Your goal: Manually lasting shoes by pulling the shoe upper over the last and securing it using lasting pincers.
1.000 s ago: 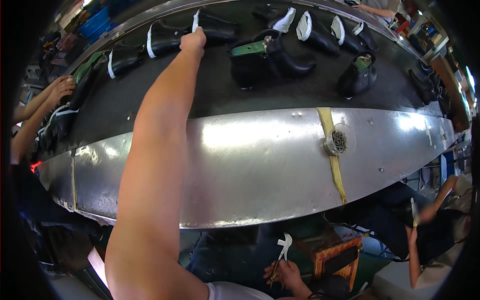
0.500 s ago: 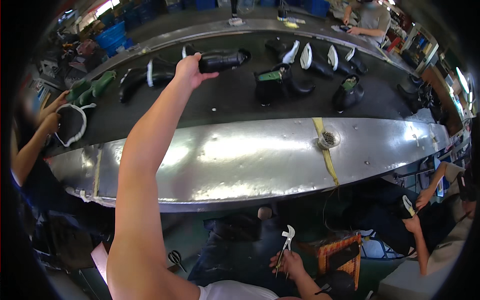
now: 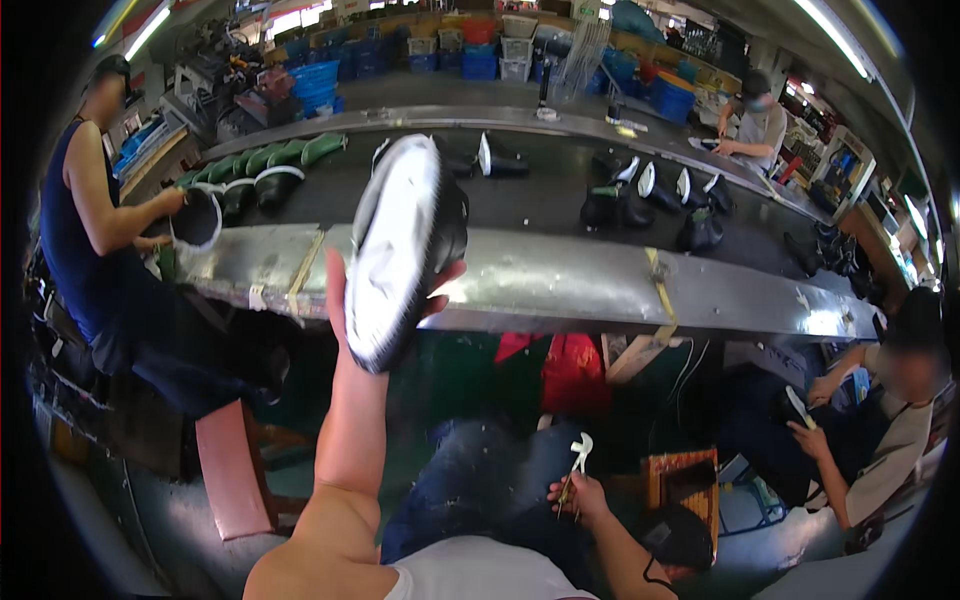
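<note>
Your left hand clamped on black shoe; white underside faced you, before metal bench. Your right hand closed round pincers beside jeans.

From afar I note: matt white sole in left hand; shiny metal surface beyond; bright metal pincers in right hand; denim jeans beside it.

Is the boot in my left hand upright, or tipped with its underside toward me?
Tipped: the boot has its white underside facing the camera, and its black upper shows behind.
</note>
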`<state>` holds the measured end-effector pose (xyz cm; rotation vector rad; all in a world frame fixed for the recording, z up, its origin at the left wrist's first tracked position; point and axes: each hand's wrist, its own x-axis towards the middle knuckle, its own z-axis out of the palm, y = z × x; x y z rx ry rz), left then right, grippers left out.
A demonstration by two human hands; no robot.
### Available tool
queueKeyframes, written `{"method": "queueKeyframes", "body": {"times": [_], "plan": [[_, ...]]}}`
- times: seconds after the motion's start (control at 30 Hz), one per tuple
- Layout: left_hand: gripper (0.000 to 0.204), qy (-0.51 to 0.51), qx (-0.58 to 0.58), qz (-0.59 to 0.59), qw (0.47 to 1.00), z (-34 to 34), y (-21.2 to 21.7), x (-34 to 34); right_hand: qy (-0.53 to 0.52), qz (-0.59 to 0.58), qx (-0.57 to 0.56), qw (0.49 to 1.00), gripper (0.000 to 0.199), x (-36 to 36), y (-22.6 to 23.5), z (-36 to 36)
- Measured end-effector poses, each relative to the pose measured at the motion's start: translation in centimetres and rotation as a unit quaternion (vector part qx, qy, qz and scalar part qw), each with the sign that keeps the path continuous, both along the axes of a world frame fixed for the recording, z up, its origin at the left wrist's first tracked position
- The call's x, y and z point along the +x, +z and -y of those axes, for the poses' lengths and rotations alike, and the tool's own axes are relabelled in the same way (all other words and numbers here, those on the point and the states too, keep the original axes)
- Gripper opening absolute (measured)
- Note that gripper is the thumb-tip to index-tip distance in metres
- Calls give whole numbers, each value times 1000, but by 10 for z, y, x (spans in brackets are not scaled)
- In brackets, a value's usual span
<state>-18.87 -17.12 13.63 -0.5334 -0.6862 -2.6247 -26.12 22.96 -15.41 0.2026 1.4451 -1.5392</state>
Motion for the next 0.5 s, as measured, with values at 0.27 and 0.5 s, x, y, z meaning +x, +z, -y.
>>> {"method": "queueKeyframes", "body": {"times": [0.27, 0.5], "plan": [[101, -20, -106, 215, 971, -123, -137, 62, -86, -50, -65, 993, 29, 36, 4, -11], [95, -80, -397, 446, 798, -189, -278, 53, -107, -75, -3, 991, 25, 60, 32, -41]]}}
